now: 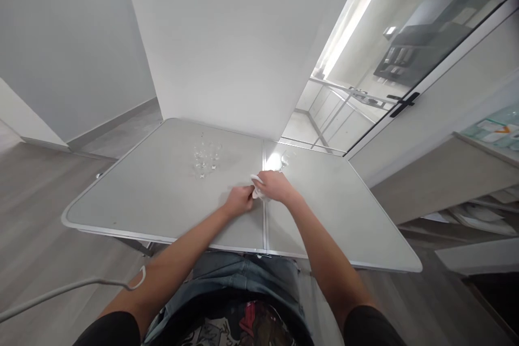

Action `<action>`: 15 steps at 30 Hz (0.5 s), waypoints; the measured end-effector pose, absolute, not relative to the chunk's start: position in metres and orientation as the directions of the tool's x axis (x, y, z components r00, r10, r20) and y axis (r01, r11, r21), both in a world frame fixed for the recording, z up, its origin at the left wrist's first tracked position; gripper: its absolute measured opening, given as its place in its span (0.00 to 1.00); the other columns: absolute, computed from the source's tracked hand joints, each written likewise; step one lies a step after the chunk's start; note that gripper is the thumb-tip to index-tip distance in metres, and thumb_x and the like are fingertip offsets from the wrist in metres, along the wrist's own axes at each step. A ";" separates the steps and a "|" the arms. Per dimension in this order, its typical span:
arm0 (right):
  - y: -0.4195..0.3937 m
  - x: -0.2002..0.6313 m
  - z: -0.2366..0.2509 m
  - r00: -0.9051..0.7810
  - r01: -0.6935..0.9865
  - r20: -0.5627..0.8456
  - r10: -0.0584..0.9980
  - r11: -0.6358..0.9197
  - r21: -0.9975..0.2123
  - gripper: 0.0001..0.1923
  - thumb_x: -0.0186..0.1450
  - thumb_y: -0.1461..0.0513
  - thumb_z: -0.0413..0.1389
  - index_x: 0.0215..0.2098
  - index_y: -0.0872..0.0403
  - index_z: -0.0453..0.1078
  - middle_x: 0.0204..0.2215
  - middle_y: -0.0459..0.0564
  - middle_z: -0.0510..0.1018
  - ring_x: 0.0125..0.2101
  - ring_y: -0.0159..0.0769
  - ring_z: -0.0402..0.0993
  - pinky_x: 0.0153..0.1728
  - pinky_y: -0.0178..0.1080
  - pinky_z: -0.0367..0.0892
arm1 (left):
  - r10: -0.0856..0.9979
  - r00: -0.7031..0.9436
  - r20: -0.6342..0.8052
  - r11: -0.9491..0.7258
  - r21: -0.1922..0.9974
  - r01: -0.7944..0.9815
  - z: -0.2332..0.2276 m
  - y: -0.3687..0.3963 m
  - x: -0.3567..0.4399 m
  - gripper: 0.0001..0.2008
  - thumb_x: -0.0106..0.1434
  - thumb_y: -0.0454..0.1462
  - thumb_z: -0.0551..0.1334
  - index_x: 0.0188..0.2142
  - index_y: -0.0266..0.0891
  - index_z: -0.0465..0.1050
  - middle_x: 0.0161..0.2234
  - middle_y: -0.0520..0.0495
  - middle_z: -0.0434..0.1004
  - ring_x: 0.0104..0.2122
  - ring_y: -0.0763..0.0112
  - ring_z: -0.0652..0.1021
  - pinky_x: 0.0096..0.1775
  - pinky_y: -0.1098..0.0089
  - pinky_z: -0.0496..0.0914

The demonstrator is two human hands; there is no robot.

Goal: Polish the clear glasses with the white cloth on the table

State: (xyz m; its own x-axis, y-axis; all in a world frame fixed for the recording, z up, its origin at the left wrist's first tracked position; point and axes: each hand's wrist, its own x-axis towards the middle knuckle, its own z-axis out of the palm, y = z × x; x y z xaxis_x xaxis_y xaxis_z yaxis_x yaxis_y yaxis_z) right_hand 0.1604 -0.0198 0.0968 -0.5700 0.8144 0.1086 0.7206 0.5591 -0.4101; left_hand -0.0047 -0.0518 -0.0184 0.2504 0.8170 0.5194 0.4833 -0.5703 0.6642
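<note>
My right hand (274,186) is closed around a white cloth (256,187) over the middle seam of a grey folding table (162,200). My left hand (239,200) pinches the cloth's lower left edge. The two hands touch at the cloth. Whether something is wrapped inside the cloth is hidden. Several small clear glasses (206,158) stand in a cluster on the left half of the table, beyond my left hand. One more clear glass (285,160) stands just past my right hand in a bright patch of light.
A white wall corner rises behind the table. A glass partition with a black door handle (402,104) is at the back right. A low shelf unit (458,184) stands to the right. A white cable (73,286) hangs at my lower left.
</note>
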 end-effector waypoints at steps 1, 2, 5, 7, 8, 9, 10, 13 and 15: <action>-0.015 0.165 0.099 -0.527 0.728 -0.007 0.850 0.447 -0.520 0.21 0.67 0.51 0.55 0.21 0.53 0.69 0.23 0.52 0.76 0.29 0.41 0.74 0.35 0.43 0.68 | 0.791 0.286 0.541 -0.604 0.614 0.508 -0.017 -0.054 -0.006 0.04 0.59 0.34 0.60 0.28 0.38 0.71 0.24 0.47 0.74 0.23 0.70 0.70 0.28 0.71 0.60; -0.012 0.170 0.100 -0.501 0.692 -0.105 0.859 0.325 -0.645 0.21 0.66 0.50 0.57 0.20 0.53 0.69 0.20 0.50 0.74 0.26 0.39 0.72 0.31 0.40 0.66 | 0.767 0.316 0.558 -0.632 0.576 0.519 -0.016 -0.057 -0.007 0.04 0.61 0.36 0.61 0.31 0.39 0.72 0.25 0.46 0.74 0.24 0.69 0.71 0.29 0.71 0.61; -0.010 0.179 0.091 -0.506 0.405 -0.175 0.845 0.054 -0.913 0.19 0.64 0.48 0.57 0.26 0.54 0.73 0.24 0.51 0.78 0.27 0.39 0.74 0.28 0.38 0.68 | 0.733 0.351 0.583 -0.672 0.542 0.505 -0.012 -0.060 -0.009 0.06 0.65 0.39 0.60 0.37 0.40 0.74 0.28 0.46 0.76 0.25 0.69 0.73 0.30 0.71 0.63; -0.015 0.175 0.079 -0.477 0.192 -0.070 0.876 0.027 -0.981 0.20 0.67 0.47 0.52 0.33 0.54 0.76 0.30 0.54 0.81 0.34 0.43 0.77 0.33 0.42 0.72 | 0.752 0.307 0.584 -0.652 0.589 0.477 -0.009 -0.059 -0.009 0.07 0.67 0.39 0.59 0.35 0.40 0.74 0.27 0.48 0.74 0.25 0.70 0.72 0.31 0.71 0.63; -0.018 0.170 0.072 -0.446 0.083 -0.003 0.895 0.038 -0.996 0.22 0.68 0.47 0.50 0.37 0.54 0.76 0.33 0.55 0.82 0.37 0.44 0.78 0.36 0.44 0.73 | 0.772 0.264 0.578 -0.629 0.633 0.452 -0.007 -0.059 -0.008 0.09 0.68 0.40 0.57 0.33 0.40 0.73 0.25 0.49 0.73 0.24 0.71 0.71 0.31 0.72 0.63; -0.022 0.162 0.065 -0.407 -0.024 0.060 0.912 0.055 -0.998 0.23 0.68 0.46 0.48 0.41 0.53 0.76 0.36 0.56 0.82 0.40 0.46 0.78 0.38 0.46 0.73 | 0.795 0.218 0.567 -0.600 0.680 0.421 -0.005 -0.057 -0.006 0.12 0.69 0.40 0.56 0.31 0.39 0.72 0.24 0.50 0.71 0.24 0.72 0.70 0.31 0.72 0.63; -0.027 0.152 0.057 -0.354 -0.123 0.116 0.928 0.076 -0.989 0.25 0.68 0.45 0.46 0.44 0.52 0.75 0.38 0.56 0.81 0.43 0.47 0.77 0.41 0.48 0.73 | 0.816 0.174 0.552 -0.572 0.723 0.388 -0.004 -0.056 -0.005 0.14 0.70 0.41 0.55 0.29 0.39 0.71 0.23 0.51 0.70 0.23 0.72 0.69 0.30 0.72 0.63; -0.037 0.118 0.032 -0.193 -0.227 0.200 0.961 0.155 -0.962 0.31 0.69 0.42 0.39 0.52 0.50 0.71 0.45 0.56 0.79 0.49 0.45 0.74 0.50 0.48 0.70 | 0.848 0.047 0.528 -0.515 0.799 0.311 -0.001 -0.052 -0.003 0.15 0.70 0.43 0.56 0.32 0.38 0.74 0.25 0.50 0.71 0.25 0.72 0.70 0.32 0.72 0.64; -0.039 0.099 0.018 -0.057 -0.147 0.196 0.979 0.186 -0.972 0.33 0.70 0.41 0.34 0.56 0.50 0.67 0.48 0.56 0.76 0.52 0.43 0.72 0.55 0.47 0.67 | 0.848 -0.060 0.526 -0.492 0.825 0.280 -0.001 -0.049 -0.006 0.14 0.68 0.44 0.58 0.33 0.38 0.76 0.29 0.48 0.73 0.30 0.70 0.71 0.34 0.71 0.65</action>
State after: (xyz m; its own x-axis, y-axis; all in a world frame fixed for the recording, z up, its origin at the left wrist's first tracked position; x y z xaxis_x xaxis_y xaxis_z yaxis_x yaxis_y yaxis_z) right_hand 0.0990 -0.0392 0.0176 -0.0566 0.9790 0.1958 -0.1467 0.1858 -0.9716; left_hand -0.0058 -0.0493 -0.0007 -0.0598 0.8483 0.5261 0.2801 -0.4916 0.8245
